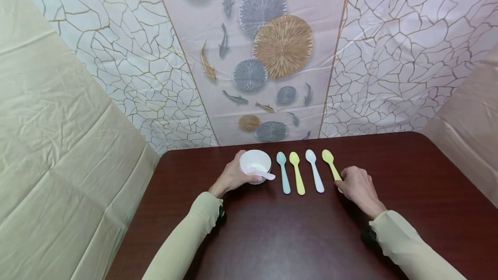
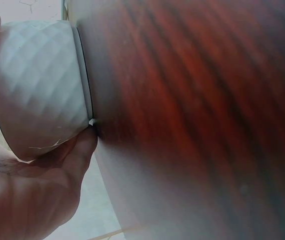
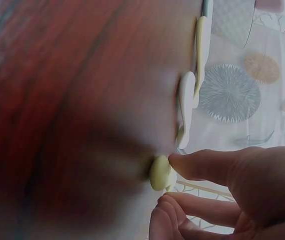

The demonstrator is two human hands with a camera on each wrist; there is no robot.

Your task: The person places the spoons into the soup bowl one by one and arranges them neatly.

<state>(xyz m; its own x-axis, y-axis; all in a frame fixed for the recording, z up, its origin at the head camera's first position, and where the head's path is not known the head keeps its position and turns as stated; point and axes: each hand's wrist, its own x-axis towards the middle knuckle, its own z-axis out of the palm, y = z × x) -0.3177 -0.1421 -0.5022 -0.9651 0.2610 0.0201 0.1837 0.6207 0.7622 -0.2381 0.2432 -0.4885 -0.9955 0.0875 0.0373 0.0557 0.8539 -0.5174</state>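
Note:
A white bowl (image 1: 253, 158) stands at the back of the table, and my left hand (image 1: 232, 175) grips its side. Diamond-shaped facets cover the bowl's outer wall (image 2: 42, 75) in the left wrist view. A pale pink spoon (image 1: 266, 175) leans in the bowl, its handle out over the rim toward the right. My right hand (image 1: 359, 188) pinches the handle end of the rightmost yellow spoon (image 1: 330, 162) between thumb and fingers. That spoon's rounded handle tip (image 3: 159, 173) shows close to the table in the right wrist view.
Between the hands lie a light blue spoon (image 1: 284, 173), another yellow spoon (image 1: 297, 174) and a white spoon (image 1: 314, 171), side by side with bowls pointing away. The dark red wooden table (image 1: 272, 237) ends at a patterned cloth wall (image 1: 249, 111). Beige cloth (image 1: 78, 141) hangs at the left.

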